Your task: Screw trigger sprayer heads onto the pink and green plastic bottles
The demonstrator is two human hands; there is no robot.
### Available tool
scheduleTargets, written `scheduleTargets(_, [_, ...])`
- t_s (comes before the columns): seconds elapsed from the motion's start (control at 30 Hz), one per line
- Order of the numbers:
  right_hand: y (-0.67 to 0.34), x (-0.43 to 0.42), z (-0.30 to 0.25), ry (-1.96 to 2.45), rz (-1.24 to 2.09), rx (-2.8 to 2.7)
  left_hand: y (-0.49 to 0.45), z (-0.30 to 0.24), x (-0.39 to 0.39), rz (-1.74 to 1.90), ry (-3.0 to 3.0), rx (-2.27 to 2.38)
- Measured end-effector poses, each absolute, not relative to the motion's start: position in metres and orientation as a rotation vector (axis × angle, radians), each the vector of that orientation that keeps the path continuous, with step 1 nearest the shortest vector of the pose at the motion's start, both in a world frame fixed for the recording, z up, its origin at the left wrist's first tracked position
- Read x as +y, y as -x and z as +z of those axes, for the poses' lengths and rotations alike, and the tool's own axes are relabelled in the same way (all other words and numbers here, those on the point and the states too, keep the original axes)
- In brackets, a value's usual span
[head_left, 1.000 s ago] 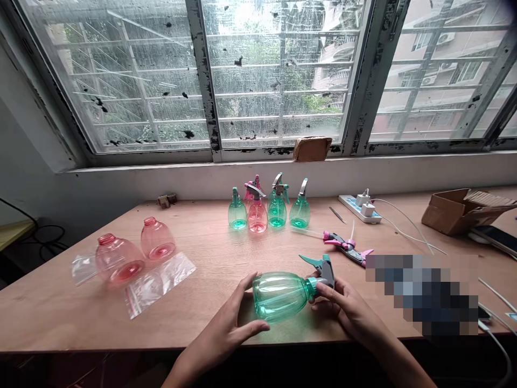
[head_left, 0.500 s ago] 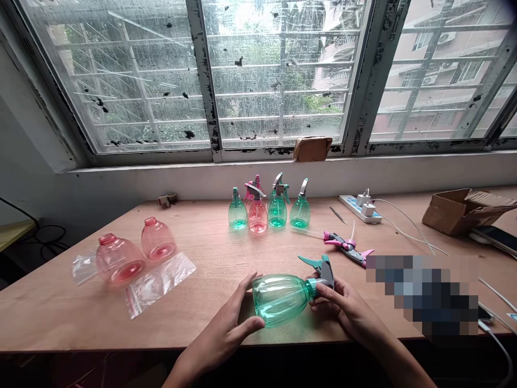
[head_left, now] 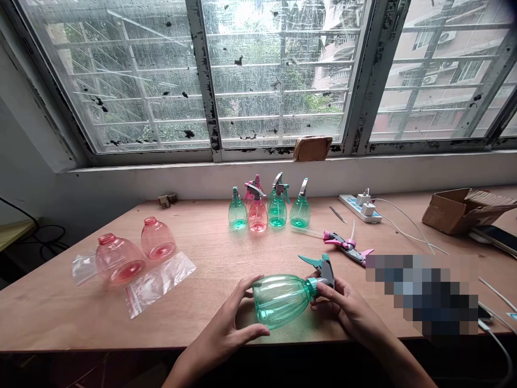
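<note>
A green see-through spray bottle point(head_left: 280, 298) lies on its side near the front edge of the wooden table point(head_left: 210, 253), base to the left, its teal and grey trigger head point(head_left: 322, 267) to the right. My left hand point(head_left: 230, 328) cups the bottle's base with curled fingers. My right hand point(head_left: 343, 304) is closed around the neck just below the trigger head.
Several finished green and pink spray bottles point(head_left: 269, 207) stand at the back. Two headless pink bottles point(head_left: 133, 250) sit left beside plastic bags point(head_left: 159, 283). A loose pink trigger head point(head_left: 347, 245), a power strip point(head_left: 360, 207) with cables and a cardboard box point(head_left: 462, 210) lie to the right.
The bottle has turned slightly in my hands and its base has dropped a little towards me. My left fingers have shifted along the base. Nothing else has moved.
</note>
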State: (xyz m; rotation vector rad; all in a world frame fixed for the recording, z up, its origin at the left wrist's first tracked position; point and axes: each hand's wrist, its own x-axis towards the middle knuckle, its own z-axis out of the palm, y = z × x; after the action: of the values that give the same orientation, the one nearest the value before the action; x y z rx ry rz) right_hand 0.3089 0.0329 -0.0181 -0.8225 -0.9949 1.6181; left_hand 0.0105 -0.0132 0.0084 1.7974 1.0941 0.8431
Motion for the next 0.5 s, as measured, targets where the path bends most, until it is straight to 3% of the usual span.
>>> scheduleTargets(0.5, [-0.3101,0.0342,-0.0193,0.819,1.629,-1.001,-0.0112,0.0172,-0.0154,0.745,-1.82,1.18])
